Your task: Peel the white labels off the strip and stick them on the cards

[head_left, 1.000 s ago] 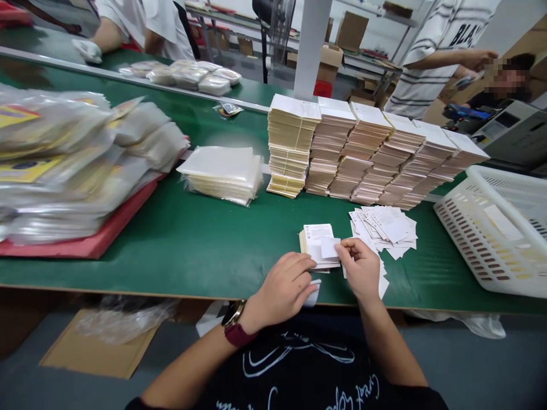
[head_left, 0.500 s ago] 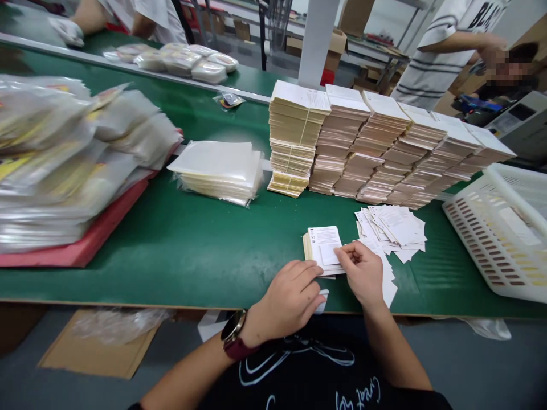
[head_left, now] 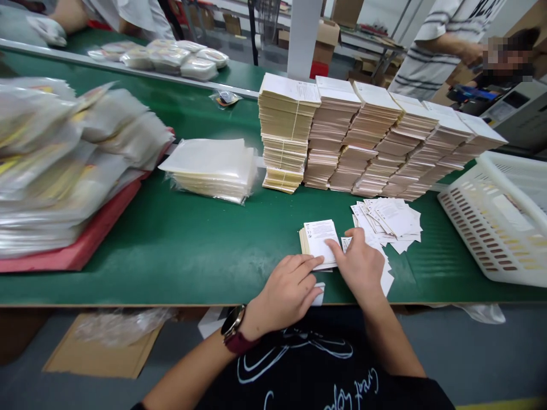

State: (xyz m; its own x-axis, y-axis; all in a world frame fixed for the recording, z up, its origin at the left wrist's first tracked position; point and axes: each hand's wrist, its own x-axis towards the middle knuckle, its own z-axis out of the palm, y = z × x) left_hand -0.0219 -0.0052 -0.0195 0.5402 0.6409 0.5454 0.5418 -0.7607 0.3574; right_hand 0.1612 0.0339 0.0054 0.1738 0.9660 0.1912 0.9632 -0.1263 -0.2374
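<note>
A short stack of white printed cards (head_left: 318, 239) lies on the green table near its front edge. My left hand (head_left: 288, 290) rests at the stack's lower left, its index fingertip on the top card. A small folded-looking white paper (head_left: 318, 294) shows by its thumb, apparently held under the curled fingers. My right hand (head_left: 361, 265) is over the stack's right side, thumb lying on the top card and fingers stretched apart from it. Loose white cards (head_left: 395, 222) are spread beyond and beneath this hand, partly covered by it.
Tall card stacks (head_left: 290, 108) stand in a row behind. A white plastic basket (head_left: 491, 222) is at the right. Clear plastic sleeves (head_left: 209, 165) lie left of centre, with filled bags (head_left: 51, 171) on a red base farther left. Co-workers stand across the table.
The small white square that my right fingers pinched over the top card is no longer distinct. My right thumb and fingers have spread apart. My left hand has barely moved; the view shifted slightly.
</note>
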